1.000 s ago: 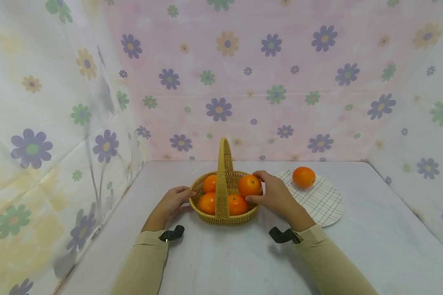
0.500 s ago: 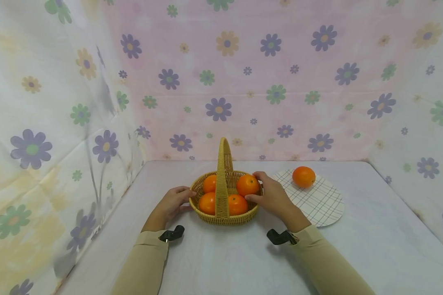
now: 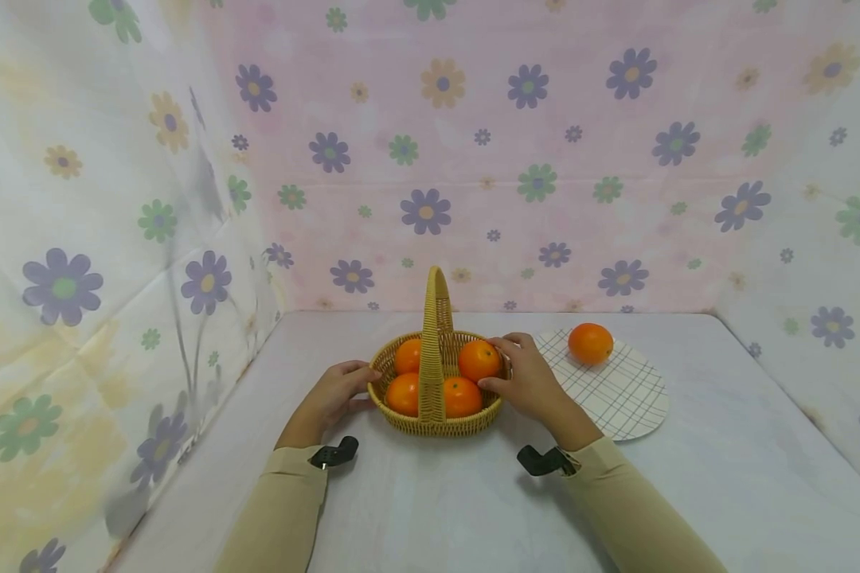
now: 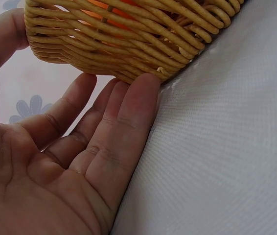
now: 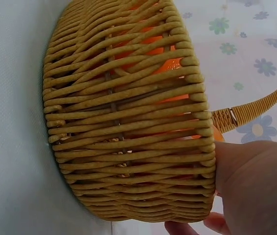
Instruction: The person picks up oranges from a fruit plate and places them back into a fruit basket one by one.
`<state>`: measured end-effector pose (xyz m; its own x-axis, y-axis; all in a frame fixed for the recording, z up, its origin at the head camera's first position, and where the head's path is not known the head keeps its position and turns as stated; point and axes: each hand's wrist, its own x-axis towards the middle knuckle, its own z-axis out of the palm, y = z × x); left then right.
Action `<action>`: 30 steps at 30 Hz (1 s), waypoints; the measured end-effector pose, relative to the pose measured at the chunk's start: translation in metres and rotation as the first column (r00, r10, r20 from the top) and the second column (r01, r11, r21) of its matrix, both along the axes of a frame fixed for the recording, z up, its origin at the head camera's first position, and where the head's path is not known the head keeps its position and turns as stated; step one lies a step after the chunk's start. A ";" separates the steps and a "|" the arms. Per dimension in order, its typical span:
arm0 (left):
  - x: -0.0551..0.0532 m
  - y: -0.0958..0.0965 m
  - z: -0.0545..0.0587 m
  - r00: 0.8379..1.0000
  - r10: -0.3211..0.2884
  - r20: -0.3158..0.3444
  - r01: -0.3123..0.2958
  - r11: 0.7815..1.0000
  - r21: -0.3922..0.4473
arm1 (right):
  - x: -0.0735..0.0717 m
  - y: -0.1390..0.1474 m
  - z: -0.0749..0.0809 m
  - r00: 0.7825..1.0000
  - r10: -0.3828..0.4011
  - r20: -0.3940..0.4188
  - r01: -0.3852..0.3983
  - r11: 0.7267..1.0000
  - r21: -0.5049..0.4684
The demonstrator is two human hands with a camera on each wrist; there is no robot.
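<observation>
A yellow wicker basket with a tall arched handle stands on the table, holding several oranges. At its left end my left hand has the thumb on the rim and the fingers against the outer wall, as the left wrist view shows from below. My right hand holds the right end, its thumb over the rim. In the right wrist view two fingertips show outside the weave. The back right orange lies inside, close by the right thumb and index finger.
Right of the basket lies an oval plate with a grid pattern, partly behind the right hand. Another orange sits near its far edge. Flower-printed cloth walls enclose the white table at the back and sides.
The back right orange has moved slightly left and down into the basket. My right hand has shifted a little, its fingers now at the basket's rim. The left hand stays in place.
</observation>
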<state>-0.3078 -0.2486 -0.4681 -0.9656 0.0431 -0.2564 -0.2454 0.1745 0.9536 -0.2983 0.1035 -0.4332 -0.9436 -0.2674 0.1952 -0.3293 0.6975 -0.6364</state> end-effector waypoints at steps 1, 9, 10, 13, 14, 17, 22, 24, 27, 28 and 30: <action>0.000 0.000 0.000 1.000 0.000 -0.001 0.000 1.000 0.002 | 0.000 0.000 0.000 1.000 -0.002 0.007 0.002 1.000 -0.004; 0.001 -0.001 0.000 1.000 -0.011 -0.007 0.011 1.000 0.008 | -0.003 0.001 -0.003 0.998 0.016 0.054 -0.016 1.000 -0.009; 0.001 -0.001 0.000 1.000 -0.008 -0.008 0.008 1.000 0.010 | -0.003 0.002 -0.003 0.998 0.020 0.059 -0.020 1.000 -0.009; 0.001 -0.001 0.000 1.000 -0.007 -0.012 0.007 1.000 0.012 | -0.004 0.002 -0.003 0.997 0.033 0.073 -0.032 0.999 -0.014; 0.001 -0.001 0.000 1.000 -0.005 -0.011 0.005 1.000 0.014 | -0.004 0.002 -0.003 0.996 0.036 0.079 -0.035 0.999 -0.017; 0.001 -0.001 0.000 1.000 -0.002 -0.009 0.002 1.000 0.011 | -0.004 0.002 -0.001 0.994 0.044 0.099 -0.042 0.999 -0.023; 0.000 -0.001 -0.001 1.000 0.002 0.001 -0.002 1.000 0.012 | -0.002 0.003 0.000 0.990 0.053 0.133 -0.048 0.998 -0.038; 0.000 -0.001 -0.001 1.000 -0.002 -0.002 0.002 1.000 0.011 | -0.003 0.004 0.000 0.988 0.059 0.144 -0.052 0.997 -0.050; 0.000 -0.001 -0.001 1.000 -0.005 -0.007 0.005 1.000 0.013 | -0.003 0.004 -0.001 0.987 0.069 0.148 -0.061 0.996 -0.058; 0.000 0.000 -0.001 1.000 -0.005 -0.007 0.005 1.000 0.013 | -0.003 0.005 -0.001 0.986 0.070 0.153 -0.060 0.996 -0.063; 0.000 0.000 -0.001 1.000 -0.008 -0.009 0.009 1.000 0.013 | -0.004 0.005 -0.002 0.985 0.063 0.163 -0.053 0.997 -0.064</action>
<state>-0.3077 -0.2487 -0.4691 -0.9675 0.0546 -0.2469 -0.2352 0.1638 0.9580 -0.3021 0.1086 -0.4354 -0.9473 -0.3156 0.0558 -0.2559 0.6400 -0.7245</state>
